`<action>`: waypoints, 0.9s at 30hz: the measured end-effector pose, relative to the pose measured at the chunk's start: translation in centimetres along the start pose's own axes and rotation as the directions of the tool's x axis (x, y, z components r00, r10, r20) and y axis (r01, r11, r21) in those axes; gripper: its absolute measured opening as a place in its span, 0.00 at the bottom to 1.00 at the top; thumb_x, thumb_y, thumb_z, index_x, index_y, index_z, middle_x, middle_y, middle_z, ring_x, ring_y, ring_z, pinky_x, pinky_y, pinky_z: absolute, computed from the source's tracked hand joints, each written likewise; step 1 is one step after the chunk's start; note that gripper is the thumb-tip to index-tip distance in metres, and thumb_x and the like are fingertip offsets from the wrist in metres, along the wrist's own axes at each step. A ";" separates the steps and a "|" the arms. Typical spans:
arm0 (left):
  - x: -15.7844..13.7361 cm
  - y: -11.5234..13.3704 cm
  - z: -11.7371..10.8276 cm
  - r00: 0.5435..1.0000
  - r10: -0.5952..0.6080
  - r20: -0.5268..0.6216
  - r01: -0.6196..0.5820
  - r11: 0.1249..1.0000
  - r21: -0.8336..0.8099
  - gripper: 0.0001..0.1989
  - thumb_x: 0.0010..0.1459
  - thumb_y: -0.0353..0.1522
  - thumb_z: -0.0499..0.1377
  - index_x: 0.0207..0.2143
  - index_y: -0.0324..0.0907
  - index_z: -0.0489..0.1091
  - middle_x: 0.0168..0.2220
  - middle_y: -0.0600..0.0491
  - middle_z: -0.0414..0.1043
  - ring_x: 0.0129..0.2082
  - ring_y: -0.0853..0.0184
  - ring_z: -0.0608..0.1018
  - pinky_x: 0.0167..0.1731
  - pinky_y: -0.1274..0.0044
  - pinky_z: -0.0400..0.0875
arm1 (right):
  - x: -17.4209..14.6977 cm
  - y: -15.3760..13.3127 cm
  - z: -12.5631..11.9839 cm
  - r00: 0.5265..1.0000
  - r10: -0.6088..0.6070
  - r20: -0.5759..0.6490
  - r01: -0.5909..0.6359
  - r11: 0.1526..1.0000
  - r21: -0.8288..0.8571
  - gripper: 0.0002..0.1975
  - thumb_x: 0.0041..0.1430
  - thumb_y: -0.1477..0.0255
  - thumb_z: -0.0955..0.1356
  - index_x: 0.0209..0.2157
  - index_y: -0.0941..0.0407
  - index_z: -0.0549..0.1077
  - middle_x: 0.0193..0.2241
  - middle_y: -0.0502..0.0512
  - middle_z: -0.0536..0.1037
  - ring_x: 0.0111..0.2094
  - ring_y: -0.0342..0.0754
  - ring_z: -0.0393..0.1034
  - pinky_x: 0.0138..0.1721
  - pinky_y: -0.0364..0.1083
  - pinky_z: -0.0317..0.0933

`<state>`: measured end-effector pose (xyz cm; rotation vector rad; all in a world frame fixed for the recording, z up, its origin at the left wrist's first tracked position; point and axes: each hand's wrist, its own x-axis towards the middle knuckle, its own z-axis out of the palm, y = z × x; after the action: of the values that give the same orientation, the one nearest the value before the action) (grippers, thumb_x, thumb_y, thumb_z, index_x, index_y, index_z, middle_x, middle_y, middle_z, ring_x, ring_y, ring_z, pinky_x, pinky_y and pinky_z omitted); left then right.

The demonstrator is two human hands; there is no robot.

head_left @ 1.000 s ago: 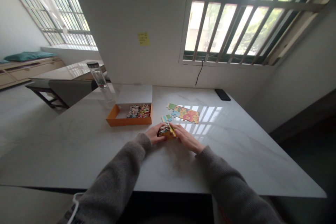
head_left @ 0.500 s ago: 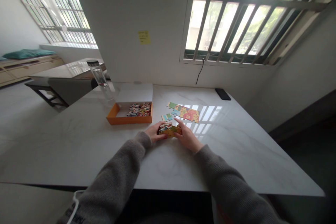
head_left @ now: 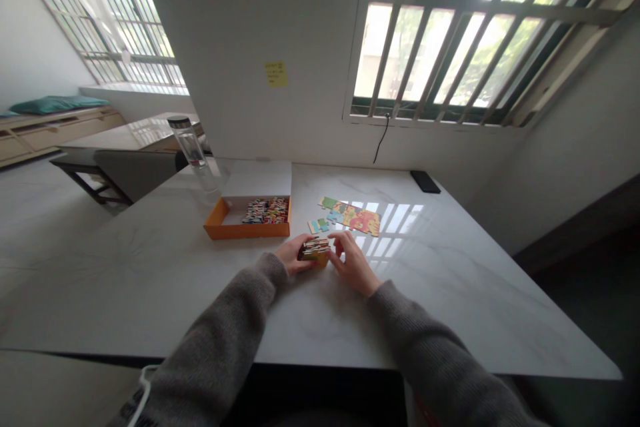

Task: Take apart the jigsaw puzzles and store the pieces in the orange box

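Observation:
My left hand is closed around the left end of a stack of jigsaw puzzle pieces, their edges facing up and a yellow-green face toward me. At the stack's right end, my right hand has its thumb and bent index finger against the pieces. Just beyond the hands, a partly joined strip of puzzle lies flat, with green, blue, yellow and red printing. A small light-blue and green puzzle section lies separately at its left.
To the left stands an orange box with packed puzzle pieces in its right part and its white lid flap raised behind. A glass bottle is at the table's back left. A black phone lies at the back right.
The yellow-green piece at my right fingers now sits against the stack or behind the fingers. My right index finger has bent in, and its thumb has moved left.

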<state>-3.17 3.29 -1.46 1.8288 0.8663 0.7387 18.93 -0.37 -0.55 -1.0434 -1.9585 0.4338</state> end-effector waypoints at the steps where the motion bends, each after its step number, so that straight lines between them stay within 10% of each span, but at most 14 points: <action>1: -0.1 -0.1 -0.2 1.000 0.001 0.001 -0.001 1.000 0.013 0.30 0.46 0.34 0.69 0.51 0.38 0.64 0.44 0.46 0.75 0.44 0.60 0.78 0.47 0.69 0.72 | 0.3 0.7 -0.2 1.000 0.018 -0.017 -0.019 1.000 -0.013 0.12 0.65 0.72 0.63 0.49 0.54 0.67 0.36 0.53 0.68 0.33 0.46 0.66 0.40 0.47 0.66; 9: -0.8 -0.4 -1.3 1.000 0.010 -0.023 -0.005 0.984 0.180 0.30 0.45 0.34 0.68 0.51 0.39 0.65 0.43 0.48 0.75 0.43 0.62 0.78 0.47 0.72 0.72 | 4.6 5.6 0.6 0.986 -0.084 0.141 0.115 0.967 -0.228 0.14 0.65 0.76 0.61 0.50 0.55 0.71 0.47 0.60 0.75 0.50 0.53 0.63 0.54 0.53 0.60; 18: -0.5 0.0 -1.6 0.999 -0.007 0.043 0.000 0.988 0.155 0.27 0.47 0.31 0.66 0.50 0.38 0.64 0.42 0.49 0.75 0.41 0.63 0.78 0.46 0.73 0.71 | 9.7 6.1 1.7 0.926 0.129 0.356 0.022 0.921 -0.390 0.26 0.48 0.70 0.75 0.50 0.58 0.72 0.45 0.61 0.70 0.48 0.54 0.64 0.51 0.51 0.59; 27: -0.4 -0.4 -1.1 0.999 -0.038 -0.021 0.040 0.995 0.087 0.29 0.48 0.33 0.68 0.51 0.38 0.62 0.43 0.47 0.75 0.43 0.61 0.78 0.47 0.70 0.72 | 5.8 4.0 -1.7 0.969 0.218 0.118 -0.238 0.953 0.186 0.08 0.62 0.67 0.64 0.38 0.56 0.70 0.27 0.48 0.69 0.25 0.43 0.63 0.29 0.44 0.61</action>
<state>-4.31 3.64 -1.44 1.8787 0.9574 0.7050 20.66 6.52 0.93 -1.1401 -1.8392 0.8051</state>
